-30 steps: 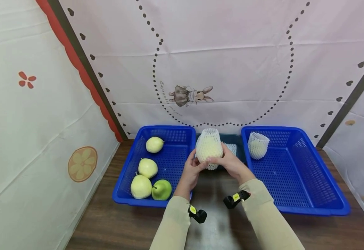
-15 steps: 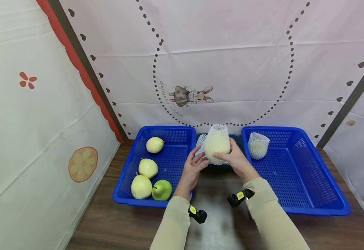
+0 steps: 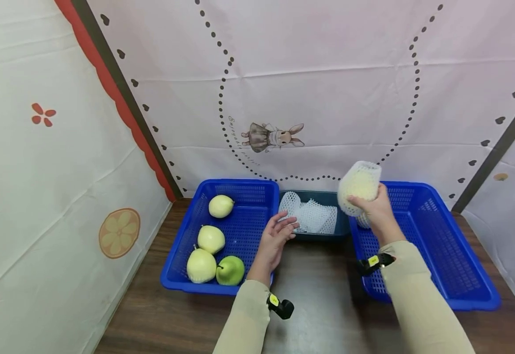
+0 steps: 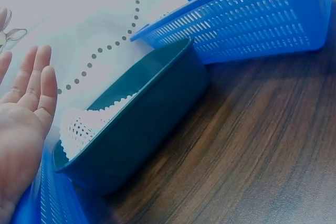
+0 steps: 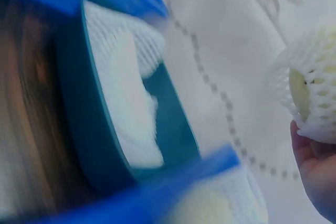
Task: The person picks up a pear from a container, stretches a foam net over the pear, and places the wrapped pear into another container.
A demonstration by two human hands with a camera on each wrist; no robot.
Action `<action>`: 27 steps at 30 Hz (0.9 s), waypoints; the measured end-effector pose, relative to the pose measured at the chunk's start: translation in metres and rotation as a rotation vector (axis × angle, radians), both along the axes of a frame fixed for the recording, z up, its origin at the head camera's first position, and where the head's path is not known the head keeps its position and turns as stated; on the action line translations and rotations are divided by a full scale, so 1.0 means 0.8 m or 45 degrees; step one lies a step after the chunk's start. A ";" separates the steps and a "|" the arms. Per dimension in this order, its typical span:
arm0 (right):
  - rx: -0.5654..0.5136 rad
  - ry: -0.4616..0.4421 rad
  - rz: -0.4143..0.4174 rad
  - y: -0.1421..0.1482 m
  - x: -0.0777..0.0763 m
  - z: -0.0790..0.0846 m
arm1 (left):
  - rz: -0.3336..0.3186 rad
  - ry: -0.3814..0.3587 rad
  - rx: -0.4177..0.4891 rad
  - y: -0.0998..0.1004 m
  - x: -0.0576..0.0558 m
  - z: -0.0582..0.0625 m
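A pear in a white foam net sleeve (image 3: 359, 187) is held up in my right hand (image 3: 378, 211), over the left rim of the right blue basket (image 3: 421, 265). In the right wrist view the netted pear (image 5: 320, 87) shows pale skin through the sleeve's opening. My left hand (image 3: 275, 241) holds nothing; its fingers are spread and relaxed in front of the dark green bin (image 3: 312, 237). White foam net sleeves (image 3: 312, 216) lie heaped in that bin. Another netted pear (image 3: 363, 221) sits in the right basket, mostly hidden behind the raised one.
The left blue basket (image 3: 248, 216) holds several bare pears, among them a pale one (image 3: 201, 265) and a greener one (image 3: 230, 270). All three containers stand side by side on a brown wooden table (image 3: 315, 295), against a printed cloth backdrop (image 3: 319, 98).
My right hand has carried the netted pear rightward, from above the green bin to the right basket's edge. The left hand has let go of it and stays near the bin.
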State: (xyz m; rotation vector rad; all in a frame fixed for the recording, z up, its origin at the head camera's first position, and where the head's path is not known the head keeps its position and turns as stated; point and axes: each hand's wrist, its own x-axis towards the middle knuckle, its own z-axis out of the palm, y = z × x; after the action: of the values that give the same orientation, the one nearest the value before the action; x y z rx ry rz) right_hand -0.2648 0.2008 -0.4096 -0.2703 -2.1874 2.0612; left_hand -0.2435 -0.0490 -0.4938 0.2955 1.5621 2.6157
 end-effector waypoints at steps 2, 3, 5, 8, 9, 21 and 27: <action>0.014 -0.023 -0.101 0.019 -0.006 -0.001 | 0.004 -0.011 0.008 0.001 0.000 0.000; 0.019 -0.034 -0.154 0.029 -0.009 -0.002 | 0.007 -0.016 0.006 0.001 0.000 0.000; 0.038 -0.071 -0.252 0.051 -0.013 -0.006 | 0.014 -0.026 -0.008 0.001 0.000 0.001; 0.046 -0.127 -0.377 0.084 -0.017 -0.018 | 0.024 -0.042 -0.032 0.001 0.001 0.001; 0.060 -0.158 -0.409 0.094 -0.018 -0.023 | 0.026 -0.045 -0.040 0.001 0.001 0.001; 0.214 -0.326 -0.399 0.148 -0.031 -0.099 | 0.009 -0.060 -0.033 -0.001 0.004 0.003; 0.336 -0.402 -0.399 0.148 -0.034 -0.126 | 0.000 -0.066 -0.016 -0.002 0.008 0.001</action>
State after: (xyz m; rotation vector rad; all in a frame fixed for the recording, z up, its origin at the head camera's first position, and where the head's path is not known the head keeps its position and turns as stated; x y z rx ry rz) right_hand -0.2921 0.3191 -0.5105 -0.8963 -2.3676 1.6334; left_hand -0.2370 -0.0503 -0.4930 0.2249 1.5616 2.5907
